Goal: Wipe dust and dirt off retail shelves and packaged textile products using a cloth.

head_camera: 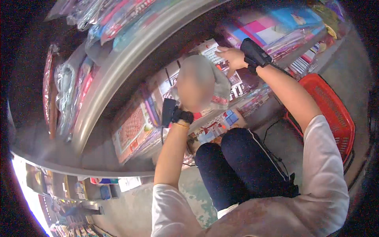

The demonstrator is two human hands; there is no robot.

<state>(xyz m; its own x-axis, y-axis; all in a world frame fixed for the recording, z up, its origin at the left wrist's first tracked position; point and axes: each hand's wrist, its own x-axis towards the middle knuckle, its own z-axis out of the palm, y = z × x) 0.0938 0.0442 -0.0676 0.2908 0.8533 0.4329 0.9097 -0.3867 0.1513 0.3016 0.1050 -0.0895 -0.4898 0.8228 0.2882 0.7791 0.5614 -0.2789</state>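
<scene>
My left hand (194, 94) is over the middle of the shelf, largely hidden by a blurred oval patch. A grey cloth (222, 86) with a red-patterned edge lies right beside it; the blur hides how the two meet. My right hand (232, 59) has its fingers spread over a printed, plastic-wrapped package (210, 50), and nothing shows gripped in it. Both wrists wear black strapped devices. Below the hands, more patterned packages (213, 130) lie near my knees.
A red plastic basket (325, 109) stands on the floor at right. Flat packages in pink and blue (257, 29) lie at upper right. A curved metal shelf edge (118, 68) crosses above left, with bagged textiles (68, 86) beyond. Another stack (133, 127) sits at the shelf's left. Cables hang near my legs.
</scene>
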